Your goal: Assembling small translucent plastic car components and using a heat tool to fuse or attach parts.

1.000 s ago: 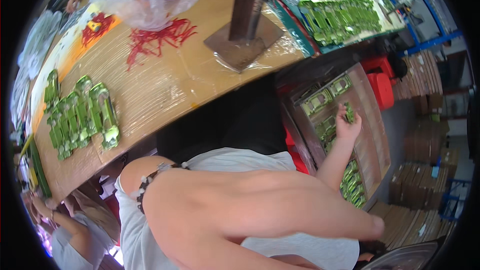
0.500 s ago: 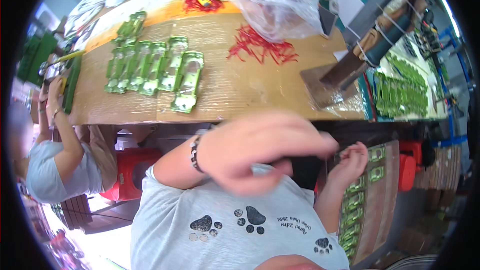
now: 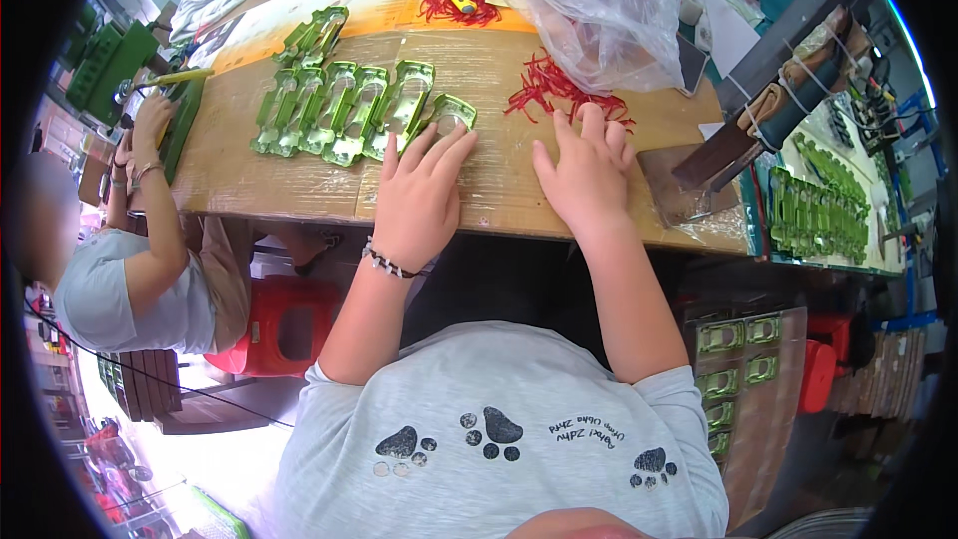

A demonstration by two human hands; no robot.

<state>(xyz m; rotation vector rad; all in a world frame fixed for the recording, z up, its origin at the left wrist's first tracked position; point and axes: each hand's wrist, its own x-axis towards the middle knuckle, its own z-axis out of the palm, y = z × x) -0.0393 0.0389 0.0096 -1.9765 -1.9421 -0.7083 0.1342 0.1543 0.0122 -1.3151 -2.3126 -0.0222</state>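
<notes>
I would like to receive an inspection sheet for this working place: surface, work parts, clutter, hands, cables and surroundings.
Surface: brown table, glossy, wrinkled covering.
Job's things: green parts grouped on the table's left side; red strips in a loose heap to their right.
Clutter: clear plastic bag beyond the red strips; yellow tool on a second red heap.
Left hand: fingers at the nearest green part; grip cannot be told.
Right hand: open, fingers at the heap's near edge; contact unclear.
Cables: thin dark cable crossing the lower left.
Surroundings: co-worker and red stool at left; tray with more green parts at right.
</notes>
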